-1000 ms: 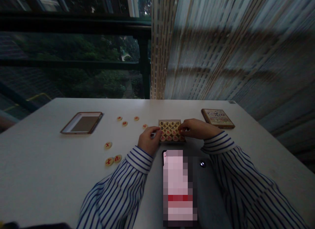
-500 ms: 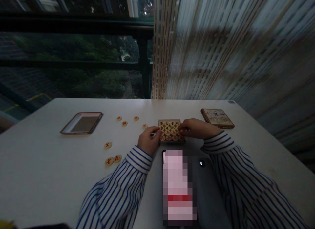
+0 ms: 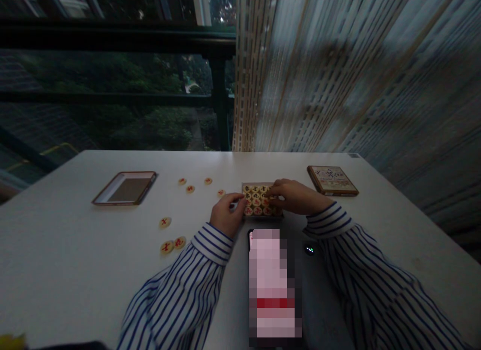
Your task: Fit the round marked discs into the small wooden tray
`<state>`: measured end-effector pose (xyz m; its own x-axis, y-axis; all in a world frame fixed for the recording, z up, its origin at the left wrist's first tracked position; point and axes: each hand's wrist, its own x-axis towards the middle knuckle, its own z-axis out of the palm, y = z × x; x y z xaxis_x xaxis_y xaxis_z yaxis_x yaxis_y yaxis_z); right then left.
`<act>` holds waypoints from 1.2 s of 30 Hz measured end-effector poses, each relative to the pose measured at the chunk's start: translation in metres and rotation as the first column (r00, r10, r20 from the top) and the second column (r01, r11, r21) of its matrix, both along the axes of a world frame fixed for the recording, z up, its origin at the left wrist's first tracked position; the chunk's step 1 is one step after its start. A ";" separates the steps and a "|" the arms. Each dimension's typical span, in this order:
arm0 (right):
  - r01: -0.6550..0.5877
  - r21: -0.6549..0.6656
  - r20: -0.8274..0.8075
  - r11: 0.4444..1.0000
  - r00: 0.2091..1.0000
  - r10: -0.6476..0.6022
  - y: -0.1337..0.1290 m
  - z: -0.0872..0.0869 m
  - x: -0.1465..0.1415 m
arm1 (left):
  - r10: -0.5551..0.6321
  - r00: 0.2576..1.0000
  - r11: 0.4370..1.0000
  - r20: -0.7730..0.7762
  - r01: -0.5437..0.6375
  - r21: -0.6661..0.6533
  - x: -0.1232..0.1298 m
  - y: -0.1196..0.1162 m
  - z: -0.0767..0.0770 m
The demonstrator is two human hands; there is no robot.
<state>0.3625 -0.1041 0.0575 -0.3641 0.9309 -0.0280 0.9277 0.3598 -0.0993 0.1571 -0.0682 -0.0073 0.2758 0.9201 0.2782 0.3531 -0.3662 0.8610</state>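
Observation:
A small box (image 3: 262, 184) filled with rows of round pieces lies in the middle of the white table. Black characters mark the back rows and red ones the front rows. My left hand (image 3: 227, 213) is closed at the box's left edge, thumb and fingertips together; what it grips there is too small to make out. From the right, my right hand (image 3: 296, 195) reaches over the box with its fingers bent down onto the pieces. Its fingertips are pinched, and whether a piece is between them is hidden.
Loose red-marked pieces (image 3: 164, 222) are scattered left of the box. An open tray-like lid (image 3: 98, 196) lies at the far left. At the back right sits a flat patterned case (image 3: 334, 179). A phone (image 3: 270, 285), blurred out, lies near the front.
My right hand has shifted slightly left and farther over the box, covering part of its right side. My left hand has stayed at the left edge.

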 end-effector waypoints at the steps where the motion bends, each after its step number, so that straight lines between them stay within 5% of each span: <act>1: -0.002 0.005 0.009 1.000 1.000 0.002 0.000 -0.001 -0.001 | -0.001 1.000 1.000 0.003 0.001 0.005 0.000 0.000 0.000; 26: 0.014 -0.025 0.054 1.000 0.998 -0.013 -0.002 0.000 -0.007 | -0.003 1.000 1.000 -0.014 0.003 0.005 0.000 0.001 0.002; 36: 0.101 0.220 -0.074 0.970 0.993 -0.087 -0.008 0.019 -0.001 | 0.003 1.000 0.999 0.020 -0.004 0.034 -0.002 0.001 0.004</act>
